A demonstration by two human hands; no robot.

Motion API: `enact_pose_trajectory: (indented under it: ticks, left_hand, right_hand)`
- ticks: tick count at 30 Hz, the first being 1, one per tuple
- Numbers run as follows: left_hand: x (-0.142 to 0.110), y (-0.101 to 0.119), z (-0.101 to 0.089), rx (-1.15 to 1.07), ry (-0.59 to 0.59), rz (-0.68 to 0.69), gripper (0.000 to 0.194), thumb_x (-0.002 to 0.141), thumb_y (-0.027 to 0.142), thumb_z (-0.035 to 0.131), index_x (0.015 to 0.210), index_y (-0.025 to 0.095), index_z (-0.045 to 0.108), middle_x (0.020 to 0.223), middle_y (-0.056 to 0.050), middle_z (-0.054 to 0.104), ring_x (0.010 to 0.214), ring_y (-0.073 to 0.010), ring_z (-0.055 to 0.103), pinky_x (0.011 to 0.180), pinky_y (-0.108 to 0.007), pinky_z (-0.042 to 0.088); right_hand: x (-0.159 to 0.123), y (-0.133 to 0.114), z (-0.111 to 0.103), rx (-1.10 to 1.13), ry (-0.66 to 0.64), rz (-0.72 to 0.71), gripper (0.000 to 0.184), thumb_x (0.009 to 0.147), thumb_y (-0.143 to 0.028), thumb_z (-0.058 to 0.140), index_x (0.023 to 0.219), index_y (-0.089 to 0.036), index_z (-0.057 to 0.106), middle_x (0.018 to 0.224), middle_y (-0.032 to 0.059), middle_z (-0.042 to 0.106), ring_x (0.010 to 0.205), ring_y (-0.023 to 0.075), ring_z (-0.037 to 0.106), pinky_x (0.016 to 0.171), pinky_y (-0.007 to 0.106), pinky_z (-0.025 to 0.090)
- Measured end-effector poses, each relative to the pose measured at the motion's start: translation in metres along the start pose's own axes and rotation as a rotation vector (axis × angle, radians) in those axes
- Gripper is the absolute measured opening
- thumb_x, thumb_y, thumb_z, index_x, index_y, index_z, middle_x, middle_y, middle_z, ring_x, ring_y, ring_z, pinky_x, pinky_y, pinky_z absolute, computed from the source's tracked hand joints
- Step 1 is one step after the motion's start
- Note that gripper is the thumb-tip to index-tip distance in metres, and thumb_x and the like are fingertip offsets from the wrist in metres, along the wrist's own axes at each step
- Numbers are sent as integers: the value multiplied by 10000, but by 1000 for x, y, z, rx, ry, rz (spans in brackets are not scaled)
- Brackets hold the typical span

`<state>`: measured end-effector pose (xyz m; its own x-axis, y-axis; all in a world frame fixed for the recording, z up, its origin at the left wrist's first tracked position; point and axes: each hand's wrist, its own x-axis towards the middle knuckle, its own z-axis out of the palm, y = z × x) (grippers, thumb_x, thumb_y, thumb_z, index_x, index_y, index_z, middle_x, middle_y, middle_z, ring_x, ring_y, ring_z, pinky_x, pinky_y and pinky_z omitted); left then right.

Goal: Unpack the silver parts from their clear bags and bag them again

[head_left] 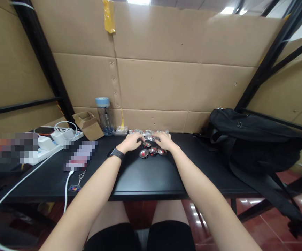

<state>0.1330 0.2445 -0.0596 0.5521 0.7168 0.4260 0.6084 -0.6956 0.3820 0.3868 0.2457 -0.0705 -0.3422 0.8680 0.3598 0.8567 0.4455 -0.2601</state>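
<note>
Several small domed metal discs with red loops, which look like finger cymbals (144, 153), lie in a loose group on the black table (148, 177). My left hand (133, 142), with a dark watch on its wrist, rests left of the group. Its fingers are curved and apart, close to one cymbal (147, 144), and hold nothing that I can see. On the far right side of the group, my right hand (164, 140) has its thumb and fingers around a greyish round piece, apparently another cymbal (154, 138). The fingers partly hide it.
Clear plastic packets (148, 132) lie behind my hands against the cardboard wall (156, 87). Left stand a bottle (106, 118), an open carton (90, 127), a power strip (45, 153) and a phone (80, 156) on a white cable. A black bag (252, 139) sits at the right.
</note>
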Motion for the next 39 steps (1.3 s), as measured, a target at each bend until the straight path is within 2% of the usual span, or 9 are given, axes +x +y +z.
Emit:
enact_pose_trajectory:
  ticks: [5, 10, 14, 18, 20, 23, 26, 32, 39]
  left_hand:
    - [1, -4, 13, 60, 8, 3, 338, 798, 149, 603, 1067, 304, 736, 1166, -28, 746, 1123, -257, 670, 1022, -391, 470]
    - [3, 1, 17, 112, 53, -45, 305, 847, 160, 557, 1063, 281, 735, 1174, -35, 748, 1141, -270, 656, 1014, -403, 462]
    - [2, 9, 20, 109, 64, -95, 270, 874, 210, 552, 1062, 278, 733, 1150, -22, 757, 1125, -261, 663, 995, -394, 475]
    - [2, 11, 25, 112, 19, -136, 287, 893, 207, 527, 1062, 298, 740, 1155, 1, 760, 1133, -245, 662, 1003, -380, 472]
    - [2, 11, 28, 112, 12, -150, 326, 887, 174, 510, 1078, 308, 737, 1165, 9, 759, 1149, -245, 658, 1019, -389, 464]
    - [2, 12, 30, 102, 29, -178, 357, 879, 147, 500, 1094, 312, 732, 1198, 7, 749, 1178, -252, 646, 1043, -415, 448]
    - [1, 15, 32, 82, 69, -193, 323, 899, 175, 507, 1108, 298, 720, 1220, -16, 737, 1194, -262, 633, 1054, -440, 435]
    - [0, 26, 29, -53, 253, -75, 318, 983, 371, 494, 1251, 262, 627, 1297, -67, 675, 1217, -248, 608, 1036, -406, 449]
    - [2, 37, 22, -215, 257, -72, 332, 987, 463, 491, 915, 223, 707, 937, -28, 763, 898, -211, 697, 868, -320, 493]
  right_hand:
    - [17, -7, 9, -49, -110, 63, 408, 882, -299, 702, 1288, -287, 667, 1264, 114, 705, 1255, 352, 545, 1035, 536, 315]
    - [15, -9, 6, -122, -45, 81, 205, 939, -258, 607, 1094, -248, 740, 1142, 119, 743, 1153, 312, 609, 1028, 497, 267]
    - [9, -13, -1, -141, 3, 97, 279, 995, -243, 481, 993, -224, 760, 1019, 106, 771, 1033, 266, 654, 1006, 456, 255]
    - [4, -14, -2, -112, -80, 88, 215, 911, -411, 658, 1039, -268, 754, 1043, 64, 771, 1074, 273, 643, 1016, 450, 251]
    - [3, -15, 0, -120, -97, 99, 239, 884, -407, 703, 1081, -279, 744, 1070, 61, 768, 1113, 277, 633, 1016, 445, 256]
    - [2, -19, -1, -157, -48, 113, 187, 959, -336, 610, 1046, -256, 754, 1044, 79, 772, 1103, 273, 639, 999, 435, 268]
    - [2, -23, -7, -162, 41, 143, 285, 1021, -270, 479, 1025, -233, 762, 1054, 100, 775, 1060, 258, 655, 979, 419, 278]
    - [-5, -24, -26, 70, 217, 87, 227, 973, -329, 580, 965, -255, 795, 990, 65, 797, 953, 223, 692, 953, 382, 332]
    - [-10, -22, -30, 472, 260, 78, 145, 807, -309, 714, 818, -211, 820, 884, 63, 805, 805, 226, 720, 766, 312, 491]
